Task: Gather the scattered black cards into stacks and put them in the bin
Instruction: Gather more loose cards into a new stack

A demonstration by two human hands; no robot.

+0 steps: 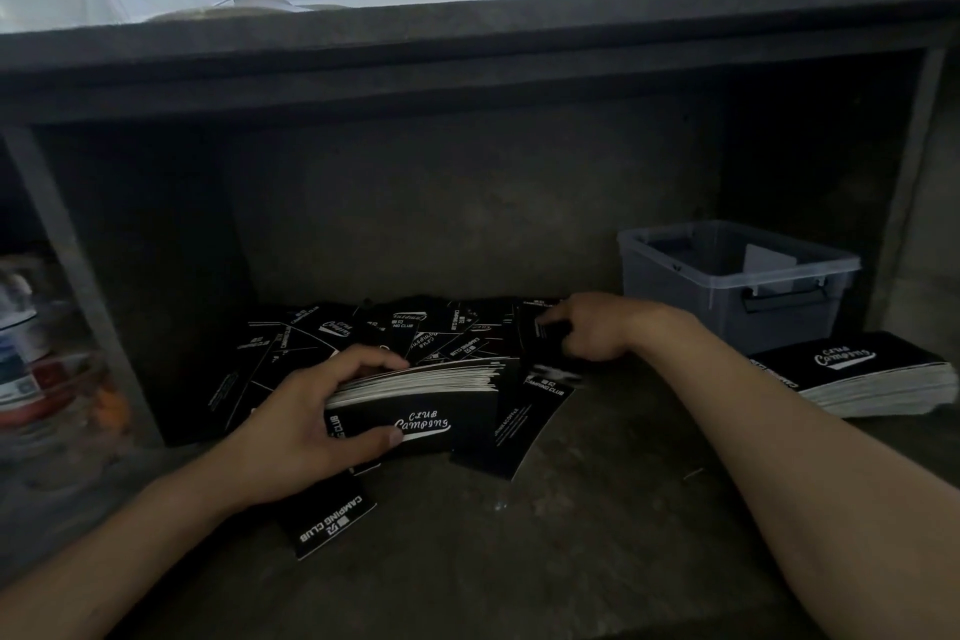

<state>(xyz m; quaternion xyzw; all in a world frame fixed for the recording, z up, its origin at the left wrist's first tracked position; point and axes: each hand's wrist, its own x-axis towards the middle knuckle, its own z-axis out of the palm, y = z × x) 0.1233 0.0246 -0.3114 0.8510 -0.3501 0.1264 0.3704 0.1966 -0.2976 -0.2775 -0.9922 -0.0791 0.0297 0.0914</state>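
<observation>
Down on the concrete ledge, under a dark overhang, my left hand grips a thick stack of cards. The fingers are curled over its far edge and the thumb is pressed flat on the top card, just beside the white "Club Camping" lettering. The stack is tilted towards me, so its pale edges show in a fan. Behind it lies the scattered heap of black cards, overlapping at every angle against the back wall. A few more cards jut out from under the right end of the stack I hold. My right hand reaches across to the right edge of the heap, fingers curled down onto a loose card. It looks pinched between forefinger and thumb, though that spot is blurred. One stray card lies by itself near my left wrist, printed "Camping Club". The grey translucent bin stands at the back right, well apart from my left hand and just beyond my right forearm — a pale sheet leans inside it. To its right, in front of the bin, a finished stack rests on the ledge. Off to the far left sits some blurred clutter — I cannot tell what it is.
</observation>
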